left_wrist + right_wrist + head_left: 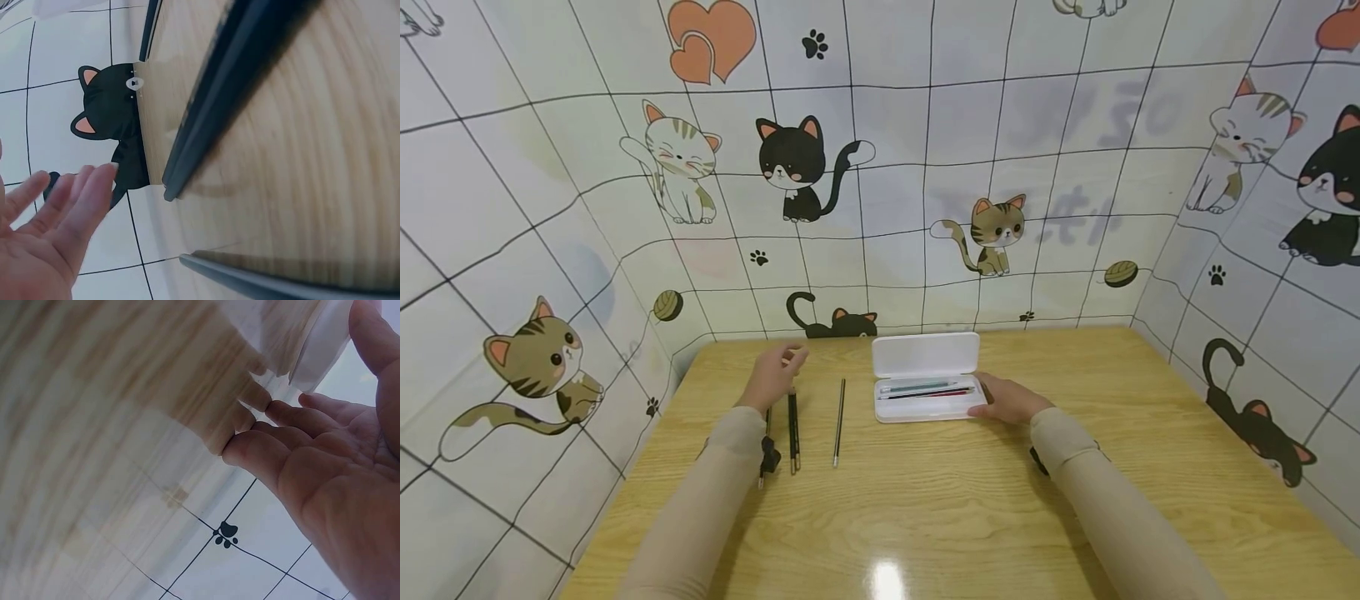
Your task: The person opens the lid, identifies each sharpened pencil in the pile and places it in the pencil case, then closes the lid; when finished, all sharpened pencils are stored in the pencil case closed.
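Observation:
My left hand (772, 375) hovers above the far ends of some dark pencils, its fingers loosely bent and holding nothing. Two black pencils (793, 432) lie side by side just right of that wrist. Another pencil (839, 422) lies apart, nearer the case, and one more pencil (250, 281) is partly hidden under the left wrist in the head view. A white pencil case (925, 408) stands with its lid (925, 356) raised, several slim pens or pencils (925, 390) inside. My right hand (1009, 400) holds the case's right end, thumb at the front corner, fingers behind.
The wooden table (887, 500) meets a wall covering (895, 208) printed with cats and grid lines, at the back and both sides. Small dark devices are strapped under both wrists.

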`<control>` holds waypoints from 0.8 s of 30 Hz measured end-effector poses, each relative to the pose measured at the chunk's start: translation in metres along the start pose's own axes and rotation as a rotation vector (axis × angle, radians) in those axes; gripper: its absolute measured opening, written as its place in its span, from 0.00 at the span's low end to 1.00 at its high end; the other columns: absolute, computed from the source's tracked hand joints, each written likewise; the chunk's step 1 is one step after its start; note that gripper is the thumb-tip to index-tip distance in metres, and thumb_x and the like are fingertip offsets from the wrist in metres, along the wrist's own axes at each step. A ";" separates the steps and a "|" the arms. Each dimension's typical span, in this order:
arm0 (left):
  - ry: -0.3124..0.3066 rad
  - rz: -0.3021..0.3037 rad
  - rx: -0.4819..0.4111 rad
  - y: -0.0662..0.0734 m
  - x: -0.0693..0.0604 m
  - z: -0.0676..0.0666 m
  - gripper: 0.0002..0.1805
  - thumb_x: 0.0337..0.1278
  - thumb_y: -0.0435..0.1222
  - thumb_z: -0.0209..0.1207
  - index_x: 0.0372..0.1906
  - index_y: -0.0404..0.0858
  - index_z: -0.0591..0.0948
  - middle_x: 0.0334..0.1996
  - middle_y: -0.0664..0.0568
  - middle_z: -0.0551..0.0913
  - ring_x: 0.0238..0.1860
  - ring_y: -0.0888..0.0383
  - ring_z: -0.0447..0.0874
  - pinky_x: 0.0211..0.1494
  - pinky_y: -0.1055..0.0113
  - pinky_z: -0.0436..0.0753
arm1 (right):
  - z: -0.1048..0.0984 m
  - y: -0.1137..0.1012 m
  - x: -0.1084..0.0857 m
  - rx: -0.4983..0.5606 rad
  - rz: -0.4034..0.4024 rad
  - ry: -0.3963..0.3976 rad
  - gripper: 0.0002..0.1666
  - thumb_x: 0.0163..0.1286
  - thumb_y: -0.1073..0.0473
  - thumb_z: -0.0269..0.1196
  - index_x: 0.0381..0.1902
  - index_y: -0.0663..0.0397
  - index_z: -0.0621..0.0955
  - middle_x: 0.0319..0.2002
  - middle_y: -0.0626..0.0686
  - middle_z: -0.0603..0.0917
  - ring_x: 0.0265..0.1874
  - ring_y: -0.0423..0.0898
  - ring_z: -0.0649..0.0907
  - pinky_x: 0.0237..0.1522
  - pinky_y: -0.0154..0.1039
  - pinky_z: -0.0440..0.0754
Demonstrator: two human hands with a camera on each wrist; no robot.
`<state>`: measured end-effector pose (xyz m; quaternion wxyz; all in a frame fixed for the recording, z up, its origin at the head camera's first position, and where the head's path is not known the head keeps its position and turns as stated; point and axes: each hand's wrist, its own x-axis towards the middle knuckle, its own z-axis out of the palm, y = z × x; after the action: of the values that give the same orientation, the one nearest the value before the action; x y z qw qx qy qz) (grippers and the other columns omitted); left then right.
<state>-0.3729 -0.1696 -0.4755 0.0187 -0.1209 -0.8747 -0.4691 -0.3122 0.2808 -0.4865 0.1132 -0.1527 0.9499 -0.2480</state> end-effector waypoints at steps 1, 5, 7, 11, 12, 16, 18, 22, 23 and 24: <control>-0.010 -0.016 -0.012 0.000 -0.001 0.000 0.29 0.77 0.52 0.51 0.72 0.39 0.70 0.56 0.38 0.76 0.53 0.36 0.80 0.38 0.51 0.88 | 0.000 0.000 0.000 0.002 0.002 0.001 0.51 0.73 0.44 0.65 0.79 0.66 0.56 0.75 0.70 0.61 0.73 0.69 0.62 0.72 0.64 0.60; -0.036 -0.044 -0.016 0.000 -0.004 -0.002 0.33 0.77 0.55 0.49 0.74 0.38 0.66 0.62 0.35 0.72 0.56 0.35 0.79 0.38 0.51 0.88 | 0.000 0.000 0.000 0.003 0.004 0.009 0.50 0.73 0.45 0.65 0.78 0.66 0.56 0.74 0.70 0.62 0.73 0.68 0.63 0.71 0.64 0.61; -0.036 -0.047 -0.016 -0.001 -0.005 -0.002 0.35 0.77 0.56 0.48 0.76 0.37 0.63 0.65 0.34 0.70 0.58 0.35 0.77 0.38 0.51 0.88 | 0.000 0.000 0.000 0.010 0.005 0.011 0.50 0.73 0.46 0.65 0.78 0.66 0.56 0.74 0.70 0.62 0.73 0.68 0.63 0.72 0.64 0.60; -0.021 -0.053 -0.028 -0.005 -0.004 -0.002 0.38 0.77 0.57 0.48 0.78 0.38 0.59 0.70 0.35 0.65 0.61 0.36 0.74 0.38 0.52 0.88 | 0.000 -0.001 0.000 0.022 0.000 0.011 0.49 0.73 0.47 0.65 0.78 0.66 0.56 0.75 0.69 0.62 0.73 0.68 0.62 0.72 0.64 0.60; -0.018 -0.053 -0.033 -0.006 -0.004 -0.002 0.38 0.76 0.57 0.48 0.78 0.38 0.59 0.70 0.35 0.64 0.61 0.36 0.73 0.39 0.52 0.88 | 0.000 -0.001 0.000 0.022 0.002 0.013 0.49 0.73 0.47 0.65 0.78 0.65 0.56 0.75 0.69 0.62 0.73 0.68 0.62 0.72 0.63 0.60; -0.021 -0.060 -0.042 -0.009 -0.003 0.001 0.42 0.74 0.61 0.47 0.78 0.37 0.58 0.71 0.34 0.63 0.60 0.33 0.74 0.38 0.53 0.88 | 0.000 -0.002 -0.001 0.025 0.006 0.016 0.48 0.73 0.47 0.65 0.78 0.65 0.57 0.74 0.69 0.63 0.73 0.68 0.63 0.72 0.64 0.60; -0.032 -0.065 -0.038 -0.011 -0.002 0.002 0.45 0.72 0.64 0.46 0.78 0.37 0.58 0.72 0.34 0.61 0.61 0.32 0.73 0.38 0.54 0.88 | 0.000 -0.002 -0.001 0.022 0.006 0.016 0.48 0.73 0.47 0.65 0.79 0.65 0.57 0.74 0.69 0.63 0.73 0.68 0.63 0.71 0.64 0.61; -0.051 -0.072 -0.019 -0.014 -0.001 0.006 0.48 0.69 0.67 0.45 0.78 0.36 0.57 0.73 0.34 0.60 0.64 0.34 0.71 0.37 0.57 0.88 | 0.001 -0.002 -0.002 0.013 0.001 0.010 0.49 0.74 0.46 0.64 0.79 0.64 0.56 0.75 0.69 0.61 0.74 0.68 0.62 0.72 0.63 0.59; -0.053 -0.071 -0.014 -0.014 0.000 0.006 0.47 0.70 0.66 0.45 0.78 0.36 0.57 0.74 0.34 0.60 0.63 0.34 0.72 0.36 0.57 0.88 | 0.001 -0.002 -0.001 0.014 0.003 0.009 0.49 0.74 0.46 0.64 0.79 0.64 0.55 0.76 0.68 0.61 0.74 0.67 0.61 0.73 0.63 0.59; -0.052 -0.071 -0.013 -0.015 0.000 0.007 0.46 0.71 0.65 0.45 0.78 0.36 0.57 0.73 0.34 0.60 0.61 0.35 0.74 0.35 0.57 0.87 | 0.001 -0.002 -0.001 0.012 0.002 0.007 0.50 0.74 0.45 0.64 0.79 0.64 0.55 0.76 0.68 0.60 0.74 0.67 0.61 0.73 0.63 0.59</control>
<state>-0.3758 -0.1716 -0.4912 -0.0213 -0.1021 -0.8755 -0.4719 -0.3101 0.2794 -0.4865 0.1109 -0.1504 0.9490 -0.2541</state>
